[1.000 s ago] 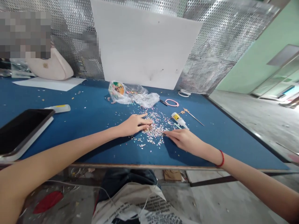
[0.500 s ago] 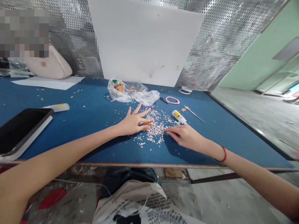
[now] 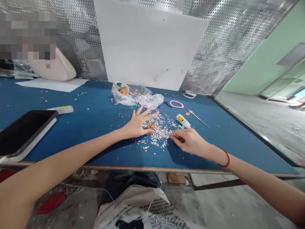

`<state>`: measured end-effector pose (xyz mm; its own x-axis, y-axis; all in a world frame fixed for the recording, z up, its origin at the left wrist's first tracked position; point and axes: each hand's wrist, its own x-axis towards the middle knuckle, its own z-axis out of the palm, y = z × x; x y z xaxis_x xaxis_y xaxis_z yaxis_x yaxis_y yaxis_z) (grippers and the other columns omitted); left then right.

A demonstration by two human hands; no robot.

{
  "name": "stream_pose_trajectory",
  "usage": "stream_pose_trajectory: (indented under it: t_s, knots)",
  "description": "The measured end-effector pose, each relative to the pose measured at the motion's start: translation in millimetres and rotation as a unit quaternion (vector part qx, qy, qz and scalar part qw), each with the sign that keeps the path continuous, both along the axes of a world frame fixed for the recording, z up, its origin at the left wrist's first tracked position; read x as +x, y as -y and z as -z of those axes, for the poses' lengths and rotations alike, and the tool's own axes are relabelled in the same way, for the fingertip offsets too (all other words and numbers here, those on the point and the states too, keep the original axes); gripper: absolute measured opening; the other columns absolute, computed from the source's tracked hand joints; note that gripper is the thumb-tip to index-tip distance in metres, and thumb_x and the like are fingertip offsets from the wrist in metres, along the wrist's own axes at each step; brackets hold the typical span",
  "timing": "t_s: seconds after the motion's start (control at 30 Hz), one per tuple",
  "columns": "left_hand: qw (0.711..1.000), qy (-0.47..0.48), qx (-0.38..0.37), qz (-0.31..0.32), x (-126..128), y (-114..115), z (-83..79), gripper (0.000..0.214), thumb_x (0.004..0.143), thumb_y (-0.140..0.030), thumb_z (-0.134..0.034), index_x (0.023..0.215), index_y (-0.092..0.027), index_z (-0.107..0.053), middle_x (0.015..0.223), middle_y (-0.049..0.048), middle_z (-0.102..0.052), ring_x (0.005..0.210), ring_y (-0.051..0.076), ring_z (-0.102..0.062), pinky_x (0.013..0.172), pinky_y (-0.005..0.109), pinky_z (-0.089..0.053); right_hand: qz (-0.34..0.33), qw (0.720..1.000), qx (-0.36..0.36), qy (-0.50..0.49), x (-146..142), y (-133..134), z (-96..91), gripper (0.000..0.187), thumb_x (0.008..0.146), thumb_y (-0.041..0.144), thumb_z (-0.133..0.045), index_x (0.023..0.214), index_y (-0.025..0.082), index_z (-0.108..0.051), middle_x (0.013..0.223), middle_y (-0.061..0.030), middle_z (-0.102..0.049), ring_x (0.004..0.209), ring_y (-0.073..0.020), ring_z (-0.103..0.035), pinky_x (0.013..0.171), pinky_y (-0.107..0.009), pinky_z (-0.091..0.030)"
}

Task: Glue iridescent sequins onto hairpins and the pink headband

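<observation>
A phone (image 3: 26, 133) lies near left. The right hand's (image 3: 189, 140) grip is pinched on a hairpin (image 3: 152, 126), its far end amid glitter (image 3: 159, 140) on the surface (image 3: 233, 140); the left hand's (image 3: 136, 126) grip is spread apart beside it. Beyond come a glue bottle (image 3: 183, 121), plastic bag (image 3: 154, 101) and white board (image 3: 152, 47).

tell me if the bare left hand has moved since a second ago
Yes, the bare left hand has fanned its fingers, tips nearer the crumpled clear plastic bag; its palm barely shifted.
</observation>
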<state>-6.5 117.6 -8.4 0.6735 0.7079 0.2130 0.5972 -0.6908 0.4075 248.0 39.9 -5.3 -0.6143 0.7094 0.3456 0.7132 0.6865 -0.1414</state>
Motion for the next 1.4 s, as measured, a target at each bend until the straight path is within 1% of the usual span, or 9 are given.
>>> stream_pose_trajectory:
  t_s: [0.2, 0.33, 0.43, 0.53, 0.63, 0.8, 1.07, 1.3, 1.4]
  knots:
    - [1.0, 0.006, -0.001, -0.013, 0.3, -1.5, 3.6, 0.081, 0.08, -0.054, -0.064, 0.149, -0.041, -0.023, 0.162, 0.0026, -0.007, 0.145, 0.042, 0.009, 0.104, 0.077, -0.002, -0.023, 0.999, -0.016, 0.036, 0.0, 0.8, -0.1, 0.026, 0.094, 0.02, -0.041, 0.074, 0.016, -0.058, 0.058, -0.0035, -0.056, 0.051, -0.0137, -0.048, 0.052, -0.029, -0.033]
    - [0.999, 0.034, 0.002, -0.005, -0.7, -0.3, 2.9, 0.079, 0.081, -0.053, -0.064, 0.149, -0.038, -0.026, 0.161, 0.0032, -0.01, 0.145, 0.04, 0.007, 0.109, 0.072, -0.002, -0.021, 0.998, -0.044, 0.03, 0.5, -0.2, -1.1, 0.025, 0.094, 0.02, -0.04, 0.075, 0.018, -0.056, 0.056, -0.0019, -0.053, 0.05, -0.0137, -0.046, 0.053, -0.029, -0.031]
    - [0.999, 0.048, -0.013, -0.002, -3.2, 0.6, 0.7, 0.065, 0.083, -0.056, -0.061, 0.141, -0.034, -0.045, 0.161, 0.0026, -0.013, 0.146, 0.04, 0.005, 0.112, 0.068, -0.007, 0.008, 0.999, -0.038, 0.029, 1.8, -1.3, 1.2, 0.024, 0.095, 0.021, -0.039, 0.08, 0.017, -0.057, 0.059, -0.0036, -0.056, 0.052, -0.015, -0.049, 0.054, -0.03, -0.033]
    - [0.998, 0.054, -0.022, -0.023, -6.6, 1.0, -2.8, 0.046, 0.092, -0.05, -0.048, 0.132, -0.029, -0.058, 0.16, 0.0014, -0.018, 0.146, 0.038, 0.003, 0.114, 0.063, -0.008, 0.026, 0.999, -0.025, 0.037, 2.4, -1.3, 3.5, 0.024, 0.095, 0.021, -0.036, 0.087, 0.015, -0.058, 0.07, -0.0085, -0.063, 0.059, -0.0174, -0.054, 0.058, -0.031, -0.035]
    - [0.996, 0.072, -0.015, -0.05, -8.8, 1.8, -6.7, 0.045, 0.096, -0.041, -0.04, 0.134, -0.023, -0.055, 0.158, 0.0034, -0.023, 0.147, 0.035, -0.001, 0.116, 0.059, -0.009, 0.042, 0.998, -0.042, 0.009, 1.9, -0.8, 1.8, 0.025, 0.095, 0.022, -0.037, 0.086, 0.016, -0.059, 0.068, -0.0063, -0.061, 0.058, -0.0157, -0.052, 0.058, -0.029, -0.036]
    - [0.993, 0.096, -0.015, -0.061, -8.8, 3.1, -9.0, 0.044, 0.096, -0.037, -0.039, 0.135, -0.022, -0.054, 0.157, 0.004, -0.028, 0.147, 0.031, -0.006, 0.117, 0.056, -0.013, 0.078, 0.987, -0.116, -0.078, 2.3, -2.2, -2.6, 0.023, 0.093, 0.025, -0.043, 0.078, 0.018, -0.059, 0.055, 0.0023, -0.05, 0.047, -0.0102, -0.038, 0.051, -0.025, -0.03]
    - [0.99, 0.118, -0.007, -0.078, -10.0, 2.1, -8.8, 0.043, 0.095, -0.035, -0.04, 0.133, -0.022, -0.055, 0.155, 0.0035, -0.033, 0.147, 0.028, -0.011, 0.117, 0.054, -0.014, 0.06, 0.974, -0.178, -0.124, -3.4, -1.9, 4.1, 0.027, 0.094, 0.027, -0.042, 0.076, 0.017, -0.059, 0.061, 0.0006, -0.054, 0.051, -0.0103, -0.04, 0.053, -0.025, -0.032]
    - [0.981, 0.161, -0.014, -0.105, -12.1, -2.9, -9.7, 0.04, 0.095, -0.036, -0.038, 0.126, -0.025, -0.061, 0.149, 0.0015, -0.044, 0.144, 0.027, -0.022, 0.117, 0.053, -0.019, 0.062, 0.948, -0.244, -0.195, 0.2, -9.1, 1.4, 0.033, 0.092, 0.039, -0.045, 0.072, 0.016, -0.058, 0.064, 0.0001, -0.051, 0.055, -0.0107, -0.035, 0.051, -0.026, -0.027]
    - [0.969, 0.212, -0.024, -0.124, -13.9, -8.5, -8.4, 0.04, 0.096, -0.039, -0.036, 0.115, -0.022, -0.067, 0.137, 0.0047, -0.057, 0.134, 0.024, -0.042, 0.113, 0.045, -0.032, 0.094, 0.904, -0.303, -0.287, 1.1, -9.9, -2.3, 0.037, 0.089, 0.049, -0.05, 0.072, 0.017, -0.056, 0.059, 0.0029, -0.04, 0.053, -0.01, -0.029, 0.049, -0.026, -0.021]
